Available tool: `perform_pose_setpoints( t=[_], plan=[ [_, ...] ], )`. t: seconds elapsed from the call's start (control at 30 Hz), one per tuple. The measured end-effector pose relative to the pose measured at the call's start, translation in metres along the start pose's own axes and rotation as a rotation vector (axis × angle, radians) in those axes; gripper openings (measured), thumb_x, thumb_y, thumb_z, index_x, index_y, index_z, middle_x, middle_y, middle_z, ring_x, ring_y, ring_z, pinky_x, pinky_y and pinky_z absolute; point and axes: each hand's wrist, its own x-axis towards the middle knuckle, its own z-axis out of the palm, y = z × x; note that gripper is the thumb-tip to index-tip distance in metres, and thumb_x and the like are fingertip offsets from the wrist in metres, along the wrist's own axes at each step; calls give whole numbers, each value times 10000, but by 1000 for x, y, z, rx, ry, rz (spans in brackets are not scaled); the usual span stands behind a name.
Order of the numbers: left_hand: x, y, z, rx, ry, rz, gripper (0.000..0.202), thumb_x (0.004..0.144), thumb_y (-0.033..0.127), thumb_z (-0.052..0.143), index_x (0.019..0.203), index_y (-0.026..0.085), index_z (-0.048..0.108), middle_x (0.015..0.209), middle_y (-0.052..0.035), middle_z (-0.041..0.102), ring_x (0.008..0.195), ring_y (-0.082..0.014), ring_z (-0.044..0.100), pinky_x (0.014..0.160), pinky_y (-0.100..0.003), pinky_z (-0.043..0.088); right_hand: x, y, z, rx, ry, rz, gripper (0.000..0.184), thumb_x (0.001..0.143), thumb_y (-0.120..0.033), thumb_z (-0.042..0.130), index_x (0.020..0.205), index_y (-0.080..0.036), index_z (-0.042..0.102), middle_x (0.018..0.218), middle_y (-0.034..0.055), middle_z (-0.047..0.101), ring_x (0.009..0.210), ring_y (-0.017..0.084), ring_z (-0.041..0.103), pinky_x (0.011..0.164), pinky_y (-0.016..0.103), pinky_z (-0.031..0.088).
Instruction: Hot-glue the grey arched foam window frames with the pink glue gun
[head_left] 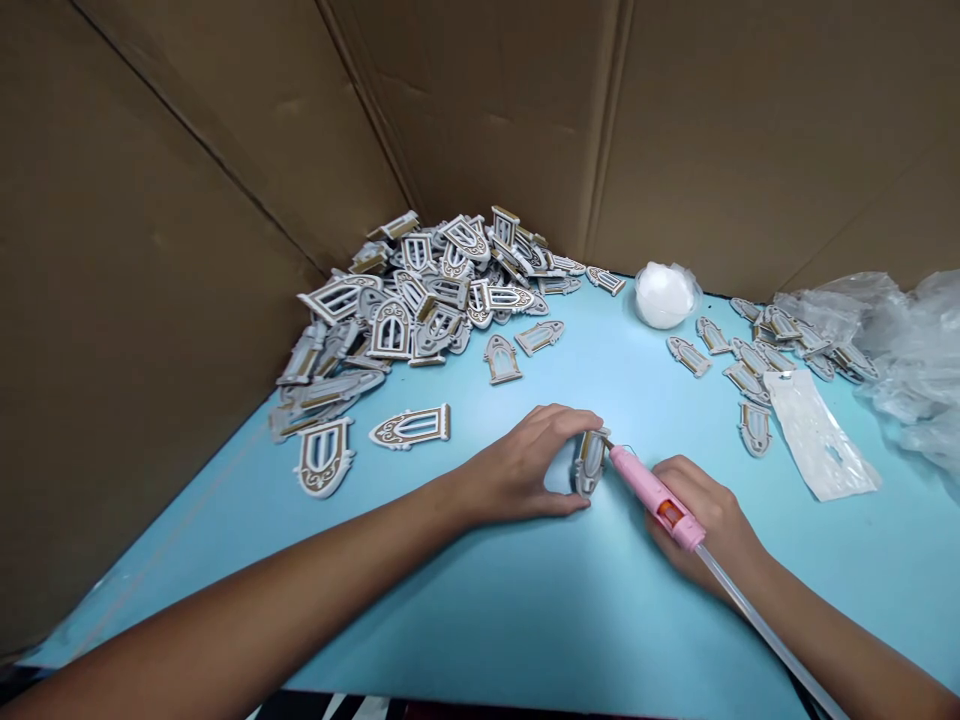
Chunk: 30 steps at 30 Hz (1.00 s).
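Between the thumb and fingers of my left hand (pixel 536 460) is a small arched window frame (pixel 591 462), grey on the side facing me, held up on edge above the table. My right hand (pixel 701 510) grips a pink glue gun (pixel 649 490) with a long clear glue stick (pixel 757 620) coming out of its back end. The gun's nozzle is at the upper right edge of the frame; whether it touches is too small to tell. Two loose white-and-gold window frames, one of them an arched piece (pixel 410 427), lie left of my left hand.
A large heap of window frames (pixel 420 290) fills the back left against cardboard walls (pixel 487 110). Grey-sided frames (pixel 754 428) lie at the right, near a white plastic packet (pixel 821 435) and crumpled clear bags (pixel 915 350). A small tub of white material (pixel 666 296) stands at the back of the blue table (pixel 517 620).
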Motion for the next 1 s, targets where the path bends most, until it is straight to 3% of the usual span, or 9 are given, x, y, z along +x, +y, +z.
perform_pose_setpoints(
  t=[0.17,0.33,0.43,0.57,0.63,0.7,0.83,0.9,1.0],
  plan=[
    [2,3,0,-1,-19,11,630,913,333,745,1430,238,398,1372,-120,627,1288,-285,591,1113,-471,456,-5,-3,3,-40,-28,35,138,928,-95,485,902,-209,559,921,72,637,717,155,622,536,248,469],
    [4,6,-4,33,-72,-150,739,809,377,821,1411,216,424,1333,-126,630,1233,-299,593,1089,-468,460,1,5,-5,-110,90,134,143,894,-84,500,889,-219,547,880,55,625,685,167,601,520,262,445],
    [6,8,-7,119,-161,-189,813,745,419,851,1427,206,463,1344,-138,625,1264,-343,558,1117,-508,410,7,10,-12,-104,171,128,121,907,-105,526,909,-222,557,866,51,640,715,177,624,577,273,481],
    [10,12,-8,186,-309,-158,887,756,547,808,1500,207,467,1527,-148,542,1424,-419,434,1185,-573,311,12,10,-18,-84,217,99,125,918,-110,532,942,-221,584,859,44,655,752,183,654,654,286,516],
    [11,10,-9,217,-262,-218,762,865,577,682,1485,174,495,1525,-155,556,1433,-411,441,1181,-580,316,12,10,-19,-87,218,88,135,913,-103,539,954,-222,586,863,41,660,753,181,654,662,287,515],
    [11,6,-11,264,-131,-341,599,982,543,506,1424,142,556,1469,-168,607,1395,-384,498,1152,-574,354,11,11,-20,-102,214,84,127,916,-105,553,952,-223,583,869,35,662,742,172,648,658,283,508],
    [11,-3,-18,291,85,-435,487,1043,454,371,1271,135,659,1297,-157,711,1244,-328,613,1072,-529,441,12,12,-22,-116,253,112,65,945,-157,572,922,-217,585,850,28,650,720,159,633,651,276,491],
    [11,-2,-19,263,87,-347,449,1035,432,396,1249,152,675,1239,-136,731,1200,-306,626,1061,-504,451,13,12,-22,-122,285,121,63,942,-166,575,906,-217,586,831,22,644,710,157,625,639,274,481],
    [11,5,-14,215,-86,-190,445,1010,433,460,1347,212,648,1348,-119,678,1287,-317,561,1095,-514,410,15,10,-21,-126,301,117,74,929,-157,579,888,-220,583,821,17,643,705,156,622,632,271,474]
  ],
)
